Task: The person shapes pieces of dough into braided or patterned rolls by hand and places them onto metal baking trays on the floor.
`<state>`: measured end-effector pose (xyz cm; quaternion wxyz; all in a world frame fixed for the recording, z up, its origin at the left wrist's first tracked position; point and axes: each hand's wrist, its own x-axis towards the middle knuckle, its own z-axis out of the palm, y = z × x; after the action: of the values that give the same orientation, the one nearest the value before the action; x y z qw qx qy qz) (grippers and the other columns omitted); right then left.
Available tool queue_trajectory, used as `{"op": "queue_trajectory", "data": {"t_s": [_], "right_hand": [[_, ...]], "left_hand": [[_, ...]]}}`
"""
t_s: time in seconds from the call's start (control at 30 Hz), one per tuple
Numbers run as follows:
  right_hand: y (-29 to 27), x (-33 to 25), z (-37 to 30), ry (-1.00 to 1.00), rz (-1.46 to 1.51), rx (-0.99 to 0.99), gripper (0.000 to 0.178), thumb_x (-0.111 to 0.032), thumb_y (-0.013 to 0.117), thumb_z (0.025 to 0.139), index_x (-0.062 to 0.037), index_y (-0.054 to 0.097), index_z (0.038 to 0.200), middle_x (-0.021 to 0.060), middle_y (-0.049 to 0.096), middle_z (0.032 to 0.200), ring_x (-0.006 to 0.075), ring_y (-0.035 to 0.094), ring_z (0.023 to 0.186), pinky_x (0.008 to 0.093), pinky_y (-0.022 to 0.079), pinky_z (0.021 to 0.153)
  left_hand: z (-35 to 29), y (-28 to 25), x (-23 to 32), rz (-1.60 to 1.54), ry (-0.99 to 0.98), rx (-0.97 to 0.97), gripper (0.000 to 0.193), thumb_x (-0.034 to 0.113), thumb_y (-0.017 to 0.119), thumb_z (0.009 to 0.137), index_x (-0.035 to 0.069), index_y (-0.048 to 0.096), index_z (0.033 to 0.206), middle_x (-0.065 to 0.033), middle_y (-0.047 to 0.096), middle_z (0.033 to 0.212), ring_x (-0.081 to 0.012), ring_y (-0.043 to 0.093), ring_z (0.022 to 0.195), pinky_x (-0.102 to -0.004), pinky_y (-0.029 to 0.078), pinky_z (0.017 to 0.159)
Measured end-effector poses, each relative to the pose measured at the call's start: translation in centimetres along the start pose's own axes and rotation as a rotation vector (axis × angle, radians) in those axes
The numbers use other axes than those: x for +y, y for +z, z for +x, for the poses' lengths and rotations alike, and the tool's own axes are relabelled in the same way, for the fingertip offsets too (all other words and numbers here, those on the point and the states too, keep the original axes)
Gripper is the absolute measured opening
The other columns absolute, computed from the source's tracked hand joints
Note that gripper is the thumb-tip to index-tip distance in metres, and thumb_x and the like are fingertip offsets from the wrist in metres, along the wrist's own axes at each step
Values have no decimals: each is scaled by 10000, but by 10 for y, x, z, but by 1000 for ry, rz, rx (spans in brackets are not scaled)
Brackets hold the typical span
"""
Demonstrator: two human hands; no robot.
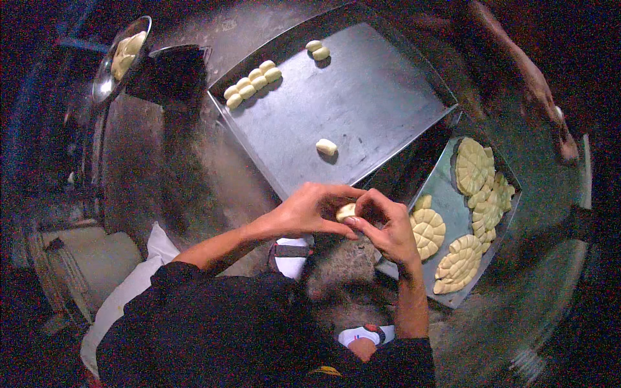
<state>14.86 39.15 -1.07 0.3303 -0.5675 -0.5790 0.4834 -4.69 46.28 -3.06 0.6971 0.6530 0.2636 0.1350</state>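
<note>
A small pale dough piece (346, 211) is pinched between the thumb and fingers of my right hand (389, 227). My left hand (309, 210) curves around it from the left, fingers and thumb apart, with a dark gap between palm and dough. Just beyond my hands lies a large metal tray (284, 132). On it rest a lone dough piece (326, 147) nearest me, a joined pair (317, 50) toward the far side, and a row of several dough pieces (253, 83) along the left rim.
To the right, a second metal tray (455, 223) bears several flat, scored dough shapes (458, 264). A shiny bowl (103, 85) with dough stands at far left. Another person's arm (532, 81) reaches in at upper right. My shoes (291, 257) show below.
</note>
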Motion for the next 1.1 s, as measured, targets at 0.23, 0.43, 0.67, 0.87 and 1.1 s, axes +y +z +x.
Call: {"op": "queue_trajectory", "data": {"t_s": [0.23, 0.43, 0.67, 0.87, 1.1], "right_hand": [[16, -7, 9, -188, -442, 205, 295, -189, 676, 872, -96, 682, 1152, 147, 593, 1063, 272, 552, 856, 364, 466, 778], [51, -10, 19, -471, -686, 44, 449, -110, 632, 858, -56, 581, 1300, 139, 558, 1348, 276, 540, 1207, 401, 441, 961], [21, 61, 111, 76, 129, -99, 383, -96, 622, 929, -21, 580, 1303, 161, 691, 1064, 177, 673, 898, 277, 509, 811], [21, 90, 165, -243, -446, 46, 335, -112, 707, 833, -57, 665, 1161, 145, 639, 1029, 307, 642, 907, 365, 514, 822], [41, 73, 147, -300, -693, -5, 463, -157, 772, 737, -61, 584, 1150, 168, 580, 1112, 365, 548, 1056, 441, 482, 929]], "left_hand": [[4, -3, -29, -271, -113, 202, 341, 145, 731, 860, -13, 663, 1155, -84, 726, 955, -153, 683, 868, -292, 545, 778], [8, -30, -58, -581, -214, 432, 320, 186, 610, 956, -17, 617, 1204, -75, 681, 1014, -142, 650, 934, -280, 549, 776], [21, -51, -33, -8, -78, 369, 527, 341, 394, 1046, 93, 271, 1494, -121, 646, 797, -185, 633, 552, -319, 562, 530], [35, -96, -45, -84, -56, 641, 512, 381, 402, 1039, 99, 327, 1460, -90, 640, 695, -155, 638, 540, -269, 498, 434], [18, -102, -68, -255, 9, 707, 480, 363, 402, 1044, 79, 370, 1430, -105, 656, 751, -160, 651, 587, -247, 505, 474]]}}
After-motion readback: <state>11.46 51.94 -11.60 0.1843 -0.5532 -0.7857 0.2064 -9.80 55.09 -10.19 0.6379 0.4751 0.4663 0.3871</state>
